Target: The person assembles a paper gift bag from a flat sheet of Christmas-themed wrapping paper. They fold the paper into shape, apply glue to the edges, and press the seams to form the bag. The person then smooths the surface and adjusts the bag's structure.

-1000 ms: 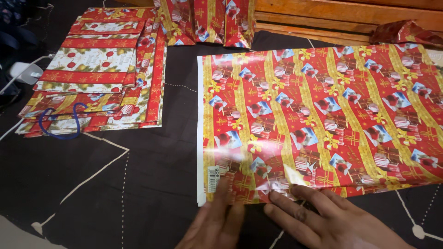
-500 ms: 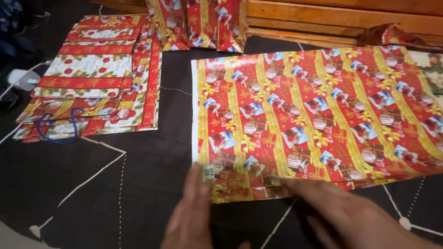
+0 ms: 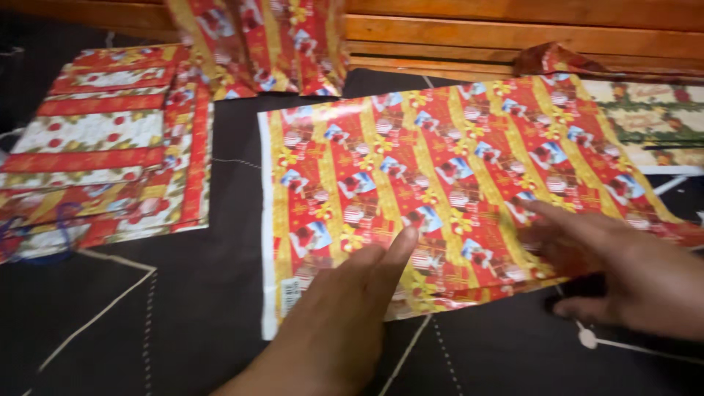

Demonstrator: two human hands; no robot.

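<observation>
Near the lower left corner of the wrapping sheet (image 3: 440, 183), on its white side margin, sat a small white rectangular label (image 3: 290, 295) with dark bars, just beside your left hand (image 3: 345, 315). At the far left lay a stack of flat gift bags (image 3: 103, 147), banded red, white and gold with round red ornaments, and a blue cord handle (image 3: 44, 242) showed at its near edge. Against the wooden boards (image 3: 513, 29) at the top leaned three narrow packages (image 3: 264, 44) covered in the same red and gold print as the sheet. At the right edge lay another flat piece (image 3: 653, 121), pale with green and red bands, partly under the sheet.

The wrapping sheet lay flat on the black cloth (image 3: 183, 315) with thin white stitched lines, in the middle of the view, glossy, with diagonal gold and red stripes, small blue picture squares, yellow bows and striped boxes. Its near edge looked folded or creased between your hands.

Your left hand lay open and flat on the sheet's near edge, fingers together and pointing away from you, gripping nothing. Your right hand (image 3: 623, 271) rested open on the sheet's near right part, fingers stretched leftward, thumb down by the edge; it was blurred, so I cannot tell whether the thumb pinched the paper.
</observation>
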